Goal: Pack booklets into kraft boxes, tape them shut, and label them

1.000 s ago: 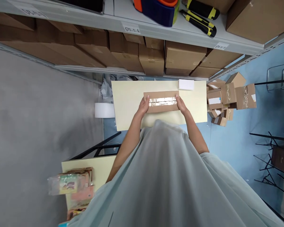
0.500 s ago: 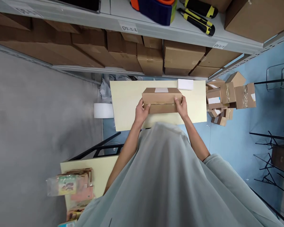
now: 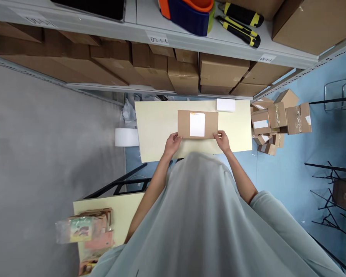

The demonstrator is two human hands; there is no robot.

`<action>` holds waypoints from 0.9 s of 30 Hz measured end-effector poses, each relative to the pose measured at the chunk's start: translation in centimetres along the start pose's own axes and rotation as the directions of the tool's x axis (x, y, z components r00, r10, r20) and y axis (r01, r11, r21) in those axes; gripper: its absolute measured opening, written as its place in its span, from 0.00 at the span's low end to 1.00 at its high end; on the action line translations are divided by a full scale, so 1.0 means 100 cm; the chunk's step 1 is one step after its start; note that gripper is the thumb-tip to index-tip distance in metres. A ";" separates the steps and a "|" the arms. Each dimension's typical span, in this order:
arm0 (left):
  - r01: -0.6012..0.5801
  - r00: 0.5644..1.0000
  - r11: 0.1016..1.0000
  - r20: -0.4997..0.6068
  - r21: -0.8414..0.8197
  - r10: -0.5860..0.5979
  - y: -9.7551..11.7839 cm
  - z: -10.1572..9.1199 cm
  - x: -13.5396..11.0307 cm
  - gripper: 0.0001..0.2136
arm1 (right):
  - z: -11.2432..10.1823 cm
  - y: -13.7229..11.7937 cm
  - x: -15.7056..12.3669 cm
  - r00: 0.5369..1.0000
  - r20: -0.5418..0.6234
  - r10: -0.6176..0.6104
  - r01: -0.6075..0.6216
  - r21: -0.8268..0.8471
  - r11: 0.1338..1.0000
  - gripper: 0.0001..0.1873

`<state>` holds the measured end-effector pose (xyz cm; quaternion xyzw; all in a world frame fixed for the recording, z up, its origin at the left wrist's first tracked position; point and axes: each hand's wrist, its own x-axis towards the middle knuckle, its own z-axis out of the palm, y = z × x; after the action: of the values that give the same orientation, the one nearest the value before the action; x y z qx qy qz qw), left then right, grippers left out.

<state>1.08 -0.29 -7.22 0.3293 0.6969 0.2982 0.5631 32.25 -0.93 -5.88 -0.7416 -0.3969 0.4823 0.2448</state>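
A brown cardboard box [image 3: 184,124] lies flat on the pale yellow table [image 3: 155,127], with a white label [image 3: 197,124] facing up. My left hand [image 3: 172,142] grips its near left corner. My right hand [image 3: 223,140] grips its near right corner. Both hands have their fingers curled onto the box's near edge.
A small white pad [image 3: 225,104] lies at the table's far edge. A pile of small taped boxes [image 3: 276,117] sits on the blue floor to the right. Shelves above hold cardboard boxes, a tape dispenser [image 3: 187,11] and yellow-black knives [image 3: 239,29]. Packets [image 3: 86,231] lie on a second table.
The box was turned over away from me: the taped side faced up, then an edge, and now the labelled side faces up. My hands shifted to its near corners.
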 end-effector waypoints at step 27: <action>-0.086 0.993 0.995 0.081 0.055 0.081 -0.014 -0.014 -0.018 0.28 | -0.014 0.018 -0.020 0.986 0.099 -0.131 0.115 0.155 0.981 0.38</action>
<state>-0.24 -2.65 -6.99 0.3859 0.6683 0.2877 0.5671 33.74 -3.57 -5.58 -0.6680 -0.4179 0.5339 0.3070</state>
